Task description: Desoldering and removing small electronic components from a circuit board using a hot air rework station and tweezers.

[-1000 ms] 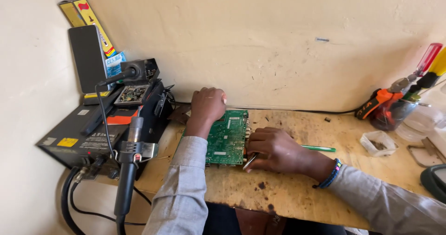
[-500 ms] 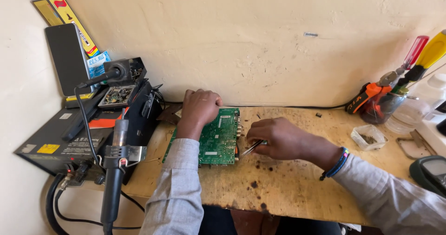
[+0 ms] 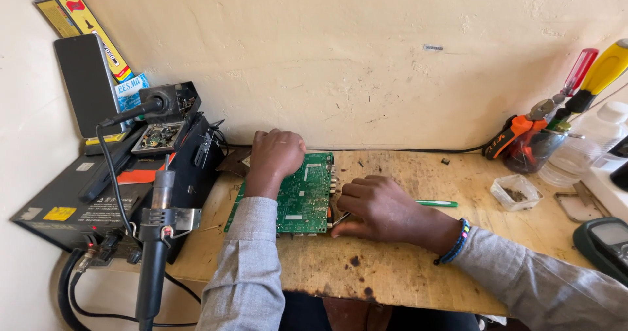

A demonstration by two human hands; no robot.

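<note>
A green circuit board (image 3: 302, 197) lies flat on the wooden bench (image 3: 392, 265). My left hand (image 3: 275, 156) rests palm down on the board's far left corner and holds it in place. My right hand (image 3: 379, 208) is curled at the board's right edge and grips a thin metal tool (image 3: 339, 219), whose tip touches the board's near right corner. A green pen-like tool (image 3: 437, 203) lies on the bench just beyond my right hand.
A black rework station (image 3: 85, 197) with a hot-air wand (image 3: 157, 239) stands at the left. A dark phone (image 3: 85, 86) leans on the wall. At the right: a cup of screwdrivers and pliers (image 3: 533, 144), a small clear tray (image 3: 517, 192), a meter (image 3: 605, 243).
The view has shifted slightly. My right hand has moved a little down along the board's right edge with the tool. My left hand has stayed on the board.
</note>
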